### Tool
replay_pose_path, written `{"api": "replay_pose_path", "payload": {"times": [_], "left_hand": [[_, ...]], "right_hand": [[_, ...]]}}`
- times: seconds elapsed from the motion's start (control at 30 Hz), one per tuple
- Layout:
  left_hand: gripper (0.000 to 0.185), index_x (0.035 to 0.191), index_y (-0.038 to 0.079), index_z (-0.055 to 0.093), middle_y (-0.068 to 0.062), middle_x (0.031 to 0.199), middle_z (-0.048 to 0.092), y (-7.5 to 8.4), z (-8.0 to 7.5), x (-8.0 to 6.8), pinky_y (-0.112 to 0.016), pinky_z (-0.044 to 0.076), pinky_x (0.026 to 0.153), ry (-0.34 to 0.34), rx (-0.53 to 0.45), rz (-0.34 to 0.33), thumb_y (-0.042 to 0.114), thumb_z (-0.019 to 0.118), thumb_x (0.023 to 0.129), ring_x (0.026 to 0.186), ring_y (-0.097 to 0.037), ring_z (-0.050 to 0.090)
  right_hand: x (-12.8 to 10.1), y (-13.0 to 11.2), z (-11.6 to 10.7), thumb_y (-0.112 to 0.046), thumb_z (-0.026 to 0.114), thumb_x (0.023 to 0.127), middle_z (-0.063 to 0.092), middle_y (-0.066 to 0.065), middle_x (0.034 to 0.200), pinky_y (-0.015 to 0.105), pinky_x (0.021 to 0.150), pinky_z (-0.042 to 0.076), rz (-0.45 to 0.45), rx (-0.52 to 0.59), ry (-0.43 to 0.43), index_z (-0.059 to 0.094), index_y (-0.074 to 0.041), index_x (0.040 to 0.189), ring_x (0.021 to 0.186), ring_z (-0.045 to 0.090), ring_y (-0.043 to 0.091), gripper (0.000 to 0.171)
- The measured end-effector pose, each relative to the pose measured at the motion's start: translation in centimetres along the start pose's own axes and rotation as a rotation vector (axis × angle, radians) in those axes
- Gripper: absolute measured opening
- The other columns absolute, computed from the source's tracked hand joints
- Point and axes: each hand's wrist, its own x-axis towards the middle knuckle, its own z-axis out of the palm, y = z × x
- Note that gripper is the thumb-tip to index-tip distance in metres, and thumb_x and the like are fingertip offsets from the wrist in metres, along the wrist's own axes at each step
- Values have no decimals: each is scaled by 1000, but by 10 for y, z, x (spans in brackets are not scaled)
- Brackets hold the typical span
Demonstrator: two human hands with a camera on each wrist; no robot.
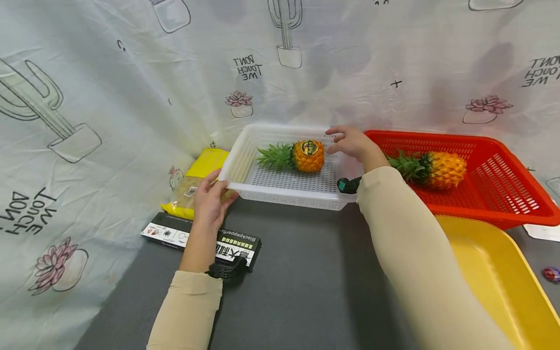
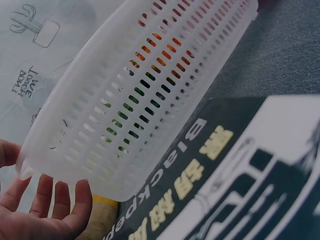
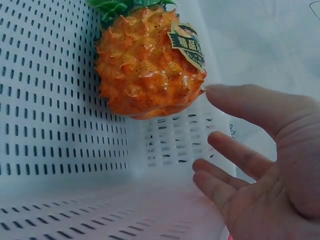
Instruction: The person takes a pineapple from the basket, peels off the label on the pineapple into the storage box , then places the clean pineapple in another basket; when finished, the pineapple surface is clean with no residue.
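A white plastic basket [image 1: 288,194] with slotted sides stands against the back curtain. In it lies a pineapple [image 1: 308,158] with an orange body, green leaves and a black-and-gold label. My left hand [image 1: 211,199] grips the basket's near left corner; in the left wrist view the thumb is at the rim and the fingers [image 2: 62,200] curl beneath it. At the basket's right end, my right hand [image 1: 353,142] reaches over with fingers spread and nothing between them. Its thumb [image 3: 250,102] comes close to the blunt end of the pineapple in the right wrist view.
To the right a red basket [image 1: 490,214] holds a second pineapple [image 1: 446,170]. A yellow tray [image 1: 485,262] sits in front of it, beside a small purple wrapped item [image 1: 551,274]. Behind the left arm are a yellow bag [image 1: 207,163] and a black box [image 1: 168,231].
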Motion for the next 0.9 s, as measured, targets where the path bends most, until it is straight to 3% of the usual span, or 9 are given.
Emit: {"api": "replay_pose_path", "payload": {"times": [0.17, 0.47, 0.7, 0.9], "left_hand": [[51, 152, 19, 52, -2, 134, 54, -2, 4, 0, -34, 58, 94, -5, 15, -1, 9, 59, 102, 114, -18, 63], [50, 151, 19, 53, 0, 131, 55, 0, -1, -1, -34, 58, 92, 11, -5, 6, 8, 58, 103, 116, -18, 63], [48, 150, 20, 54, 0, 131, 55, -2, 1, -2, -37, 56, 97, 15, 5, -18, 8, 58, 103, 118, -19, 62], [50, 151, 20, 53, 0, 133, 55, 0, 2, -2, -38, 56, 98, 14, 14, -13, 8, 58, 103, 119, -20, 62]], "right_hand": [[7, 3, 0, -14, 71, 91, 31, 19, 167, 63, 121, 30, -35, -7, -29, 36, -21, 161, 151, 30, 43, 79], [27, 5, 20, -20, 76, 88, 34, 16, 166, 59, 121, 33, -112, -50, -27, 39, -23, 160, 150, 34, 39, 81], [38, 11, 31, -11, 78, 85, 29, 18, 167, 55, 124, 31, -95, -51, -87, 33, -18, 162, 150, 32, 38, 90], [38, 12, 36, -8, 79, 84, 33, 21, 163, 54, 124, 31, -91, -31, -54, 31, -18, 162, 144, 38, 38, 92]]}}
